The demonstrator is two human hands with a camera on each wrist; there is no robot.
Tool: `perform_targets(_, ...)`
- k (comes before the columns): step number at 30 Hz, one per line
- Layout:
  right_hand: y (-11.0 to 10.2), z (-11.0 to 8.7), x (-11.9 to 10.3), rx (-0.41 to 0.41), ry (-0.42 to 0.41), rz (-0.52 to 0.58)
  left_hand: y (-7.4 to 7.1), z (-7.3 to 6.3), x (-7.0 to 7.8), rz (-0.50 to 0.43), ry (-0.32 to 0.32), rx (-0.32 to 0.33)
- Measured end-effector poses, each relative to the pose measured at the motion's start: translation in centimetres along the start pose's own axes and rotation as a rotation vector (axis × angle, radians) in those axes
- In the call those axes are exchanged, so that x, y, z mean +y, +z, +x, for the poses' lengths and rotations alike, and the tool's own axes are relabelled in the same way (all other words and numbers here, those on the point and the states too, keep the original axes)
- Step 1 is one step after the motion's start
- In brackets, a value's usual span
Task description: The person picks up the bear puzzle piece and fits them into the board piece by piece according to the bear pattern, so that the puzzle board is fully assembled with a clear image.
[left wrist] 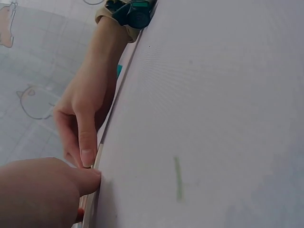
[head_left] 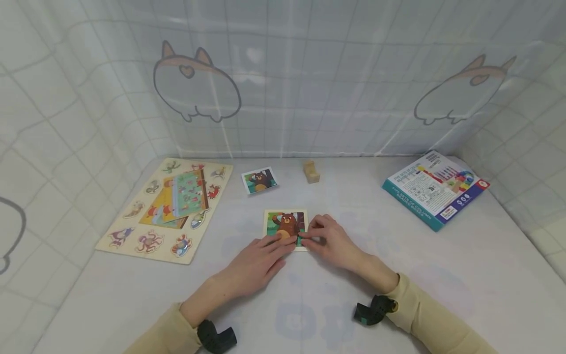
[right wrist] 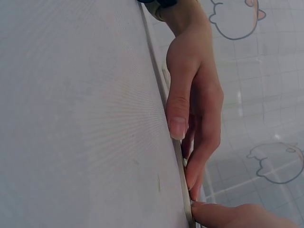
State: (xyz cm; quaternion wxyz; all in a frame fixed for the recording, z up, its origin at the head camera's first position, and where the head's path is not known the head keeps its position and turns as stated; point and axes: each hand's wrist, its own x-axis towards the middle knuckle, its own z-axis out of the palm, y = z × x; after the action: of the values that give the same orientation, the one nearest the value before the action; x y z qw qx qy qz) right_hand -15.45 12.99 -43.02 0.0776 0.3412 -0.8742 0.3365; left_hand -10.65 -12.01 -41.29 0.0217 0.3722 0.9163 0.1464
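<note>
A square bear puzzle in a pale wooden frame lies flat on the table in front of me. Straight fingers of my left hand rest across its lower part, and the left wrist view has that hand at the board's near edge. From the right side my right hand reaches over the frame with bent fingers. Its thumb and index finger pinch a small puzzle piece at the lower right, mostly hidden by the fingertips. In the right wrist view the left thumb lies along the board's edge.
Beyond the puzzle lie a matching bear picture card and a small wooden block stand. A sea-animal board with colourful cards on it is at left. A beaded-box package sits at right. Patterned curtain walls enclose the table.
</note>
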Motion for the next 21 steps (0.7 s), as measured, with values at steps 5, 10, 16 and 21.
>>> perform_targets(5,-0.10,-0.03,0.12,0.025,-0.036,0.003,0.24,0.03,0.02,0.013,-0.013,-0.003)
perform_targets(10,-0.01,-0.26,0.27,0.039,-0.071,0.005,0.38,0.03,0.07,-0.005,-0.046,-0.029)
perform_targets(16,0.14,-0.20,0.15,0.055,-0.085,0.023,0.18,-0.08,0.05,-0.026,-0.055,-0.026)
perform_targets(21,-0.24,-0.23,-0.04,0.034,-0.068,0.060,0.03,-0.16,-0.06,-0.091,-0.053,0.017)
